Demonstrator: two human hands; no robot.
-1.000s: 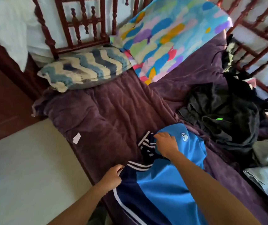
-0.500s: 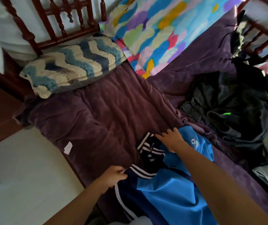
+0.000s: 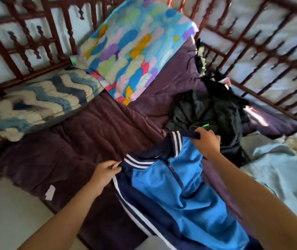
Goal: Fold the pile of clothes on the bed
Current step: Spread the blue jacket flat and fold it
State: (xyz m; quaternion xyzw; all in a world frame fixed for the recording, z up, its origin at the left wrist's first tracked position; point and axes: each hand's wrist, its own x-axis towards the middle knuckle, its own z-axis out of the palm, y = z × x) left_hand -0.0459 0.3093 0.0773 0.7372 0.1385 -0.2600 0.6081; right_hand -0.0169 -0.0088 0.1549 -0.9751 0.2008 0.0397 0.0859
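Raised off the purple blanket (image 3: pixel 82 141), the blue jacket (image 3: pixel 162 186) is gripped by left hand (image 3: pixel 102 175) and right hand (image 3: pixel 207 143).

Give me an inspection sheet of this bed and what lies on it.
Surface: purple blanket, rumpled, white tag near its edge.
Job's things: blue jacket held by its collar; dark clothes heaped behind it; pale garment at right.
Clutter: zigzag pillow and colourful pillow at the far end.
Grips: left hand pinches the striped collar; right hand holds its other end.
Cables: nothing seen.
Surroundings: wooden rails; pale floor.
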